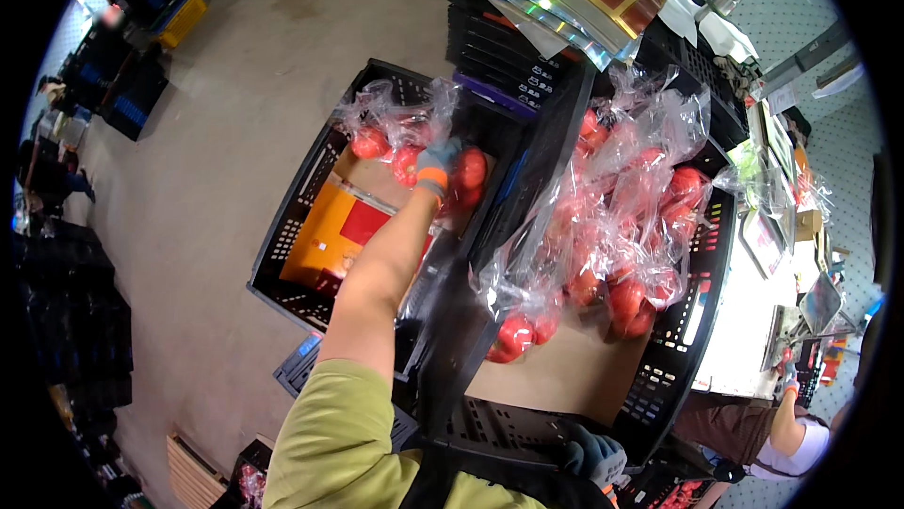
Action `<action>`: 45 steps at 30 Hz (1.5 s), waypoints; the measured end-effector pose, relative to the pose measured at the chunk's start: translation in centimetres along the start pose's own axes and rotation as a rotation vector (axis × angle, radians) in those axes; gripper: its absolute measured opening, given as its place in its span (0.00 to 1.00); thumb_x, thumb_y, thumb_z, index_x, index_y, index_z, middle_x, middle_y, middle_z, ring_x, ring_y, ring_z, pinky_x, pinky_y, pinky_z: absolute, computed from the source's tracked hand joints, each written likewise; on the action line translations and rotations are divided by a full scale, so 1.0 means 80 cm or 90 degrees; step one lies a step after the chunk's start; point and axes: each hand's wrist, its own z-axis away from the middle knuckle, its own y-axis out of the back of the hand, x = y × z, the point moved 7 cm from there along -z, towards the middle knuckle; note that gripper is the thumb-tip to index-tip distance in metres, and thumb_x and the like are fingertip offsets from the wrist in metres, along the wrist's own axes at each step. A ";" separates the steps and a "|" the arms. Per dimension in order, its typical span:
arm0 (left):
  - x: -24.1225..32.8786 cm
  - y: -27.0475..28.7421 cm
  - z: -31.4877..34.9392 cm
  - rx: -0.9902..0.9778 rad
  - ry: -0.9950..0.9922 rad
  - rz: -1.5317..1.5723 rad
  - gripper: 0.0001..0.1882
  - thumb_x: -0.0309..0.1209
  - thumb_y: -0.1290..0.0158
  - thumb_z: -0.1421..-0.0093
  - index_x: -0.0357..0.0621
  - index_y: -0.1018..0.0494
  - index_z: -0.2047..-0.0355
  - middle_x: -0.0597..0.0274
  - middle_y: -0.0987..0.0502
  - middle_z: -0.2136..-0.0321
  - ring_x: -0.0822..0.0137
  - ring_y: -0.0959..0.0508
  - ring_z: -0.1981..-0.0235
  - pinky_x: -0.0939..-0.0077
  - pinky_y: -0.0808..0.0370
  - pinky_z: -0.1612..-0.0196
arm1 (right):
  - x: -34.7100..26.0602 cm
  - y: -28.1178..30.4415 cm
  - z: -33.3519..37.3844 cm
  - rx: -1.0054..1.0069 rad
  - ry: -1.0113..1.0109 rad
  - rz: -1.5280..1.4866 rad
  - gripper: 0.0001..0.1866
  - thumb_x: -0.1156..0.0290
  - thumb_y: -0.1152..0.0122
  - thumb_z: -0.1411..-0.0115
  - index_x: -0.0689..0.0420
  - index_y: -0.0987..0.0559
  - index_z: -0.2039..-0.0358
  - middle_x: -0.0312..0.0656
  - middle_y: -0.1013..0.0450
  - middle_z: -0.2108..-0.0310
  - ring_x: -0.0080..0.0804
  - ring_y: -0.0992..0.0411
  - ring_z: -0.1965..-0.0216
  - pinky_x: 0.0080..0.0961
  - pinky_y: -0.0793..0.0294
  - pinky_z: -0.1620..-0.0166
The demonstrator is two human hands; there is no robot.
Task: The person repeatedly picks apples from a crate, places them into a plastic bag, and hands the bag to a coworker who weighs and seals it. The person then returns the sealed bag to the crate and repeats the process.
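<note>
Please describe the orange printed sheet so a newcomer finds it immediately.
Find the black plastic crate below the grey-gloved left hand. At its near end lies the orange printed sheet. Its flatness and red patch distinguish it from neighbouring clear plastic bags of round red fruit.

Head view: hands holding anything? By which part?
Left hand: at bagged tomatoes. Right hand: by right crate's near wall. Whether either grips anything can't be told.
</note>
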 end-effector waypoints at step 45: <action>0.577 0.242 0.407 -0.109 -0.546 0.429 0.10 0.24 0.50 0.43 0.31 0.25 0.62 0.48 0.21 0.68 0.56 0.21 0.69 0.70 0.25 0.64 | 0.107 0.032 0.056 0.087 0.130 -0.127 0.12 0.59 0.50 0.42 0.54 0.28 0.73 0.47 0.30 0.78 0.48 0.29 0.74 0.44 0.33 0.69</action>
